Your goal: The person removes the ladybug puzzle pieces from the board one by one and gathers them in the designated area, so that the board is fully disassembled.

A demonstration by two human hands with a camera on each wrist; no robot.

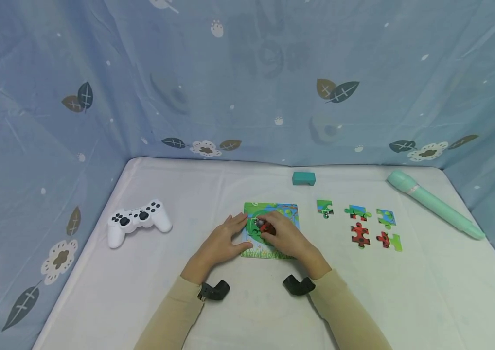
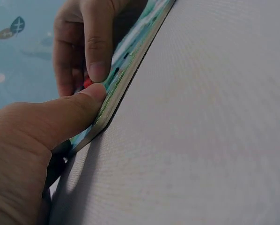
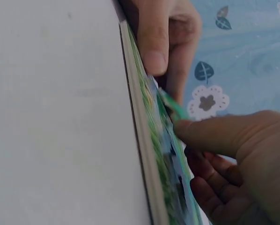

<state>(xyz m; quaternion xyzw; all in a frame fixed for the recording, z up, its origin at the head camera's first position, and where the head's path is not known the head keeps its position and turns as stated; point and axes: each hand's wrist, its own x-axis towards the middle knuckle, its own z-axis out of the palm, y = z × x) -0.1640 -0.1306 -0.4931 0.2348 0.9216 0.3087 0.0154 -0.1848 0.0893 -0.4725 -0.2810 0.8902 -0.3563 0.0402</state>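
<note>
Sleeves (image 1: 345, 311) nearest me; beyond, the left hand (image 1: 220, 243) rests, fingers loose, against the puzzle (image 1: 261, 254); the right hand (image 1: 289, 236) pinches a piece (image 3: 175, 105).

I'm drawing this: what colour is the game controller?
The controller is white with black sticks, clearest in the head view.

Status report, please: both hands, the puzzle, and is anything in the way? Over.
Left hand at puzzle, left edge. Right hand pinching a piece over it. Puzzle unfinished; five loose pieces lie right. Nothing seen blocking.
</note>
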